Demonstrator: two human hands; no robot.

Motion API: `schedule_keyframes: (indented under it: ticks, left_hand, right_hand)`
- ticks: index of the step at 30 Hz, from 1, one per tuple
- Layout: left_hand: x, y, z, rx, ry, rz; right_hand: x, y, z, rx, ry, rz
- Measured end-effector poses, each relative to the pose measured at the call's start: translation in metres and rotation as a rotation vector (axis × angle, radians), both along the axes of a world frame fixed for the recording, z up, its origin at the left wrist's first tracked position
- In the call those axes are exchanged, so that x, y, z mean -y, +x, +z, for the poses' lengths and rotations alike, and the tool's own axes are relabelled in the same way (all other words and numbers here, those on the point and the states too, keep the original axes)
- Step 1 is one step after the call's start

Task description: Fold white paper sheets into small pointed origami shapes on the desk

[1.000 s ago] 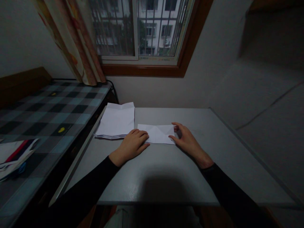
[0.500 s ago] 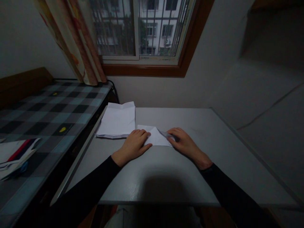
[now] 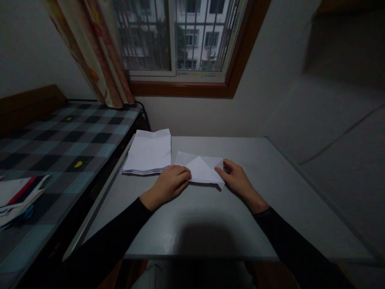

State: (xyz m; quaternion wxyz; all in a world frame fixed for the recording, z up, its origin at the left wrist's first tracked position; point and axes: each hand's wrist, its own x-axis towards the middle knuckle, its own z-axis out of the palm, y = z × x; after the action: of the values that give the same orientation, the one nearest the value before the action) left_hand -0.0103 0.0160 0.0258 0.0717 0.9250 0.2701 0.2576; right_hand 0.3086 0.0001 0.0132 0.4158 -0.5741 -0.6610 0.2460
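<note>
A folded sheet of white paper (image 3: 201, 169) lies between my hands, its near edge lifted slightly off the grey table, with a triangular fold showing on top. My left hand (image 3: 172, 181) grips the paper's left end, fingers curled over it and thumb beneath. At the right end, my right hand (image 3: 236, 176) pinches the paper between thumb and fingers. Just beyond my left hand sits a stack of white paper (image 3: 148, 151), its sheets creased and a little uneven.
The grey table (image 3: 192, 241) reaches to the wall under a barred window (image 3: 198, 40). A bed with a checked cover (image 3: 99, 138) stands along the left, with folded cloth or papers (image 3: 21, 196) on it. A patterned curtain (image 3: 99, 60) hangs beside the window.
The raised flap at the paper's right side now lies flat, and the sheet's near edge has come up off the table. My right hand has shifted slightly right, to the paper's end.
</note>
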Motion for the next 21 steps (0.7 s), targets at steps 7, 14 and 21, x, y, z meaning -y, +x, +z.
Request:
schedule_keyframes:
  ticks: [7,14,21]
  left_hand:
    - [0.001,-0.003,-0.002,0.023,0.064,0.125]
    - [0.0,0.0,-0.004,0.005,0.095,0.221]
    - [-0.002,0.001,-0.007,-0.031,0.094,0.176]
  right_hand:
    - [-0.001,0.0,-0.001,-0.149,0.007,-0.019]
    - [0.008,-0.005,0.005,-0.207,-0.151,0.178]
    - [0.003,-0.006,0.0,-0.224,-0.109,0.103]
